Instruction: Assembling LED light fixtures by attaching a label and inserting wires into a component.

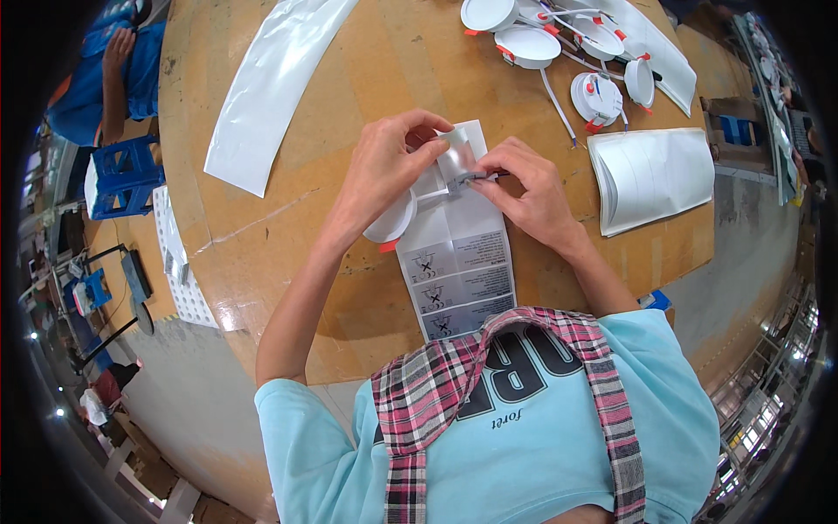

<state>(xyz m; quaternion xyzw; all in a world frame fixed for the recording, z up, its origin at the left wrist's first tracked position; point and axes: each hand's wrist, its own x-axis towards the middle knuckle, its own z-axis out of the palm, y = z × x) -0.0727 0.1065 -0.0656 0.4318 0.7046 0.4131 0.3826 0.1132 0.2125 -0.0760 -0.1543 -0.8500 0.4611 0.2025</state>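
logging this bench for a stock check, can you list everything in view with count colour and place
round lamps: about five, white with orange clips and white wires, far edge of table
round lamp: one, white, under the left hand
plastic bag: one, clear with grey printing, table centre, held at its top by both hands
bag stack: one pile, white, right of the hands
plastic strip: one, long, white, far left of table
table: one, brown
crates: blue, floor at left
another person: one, blue sleeve, far left
left hand: fingers on bag top
right hand: fingers pinching bag top
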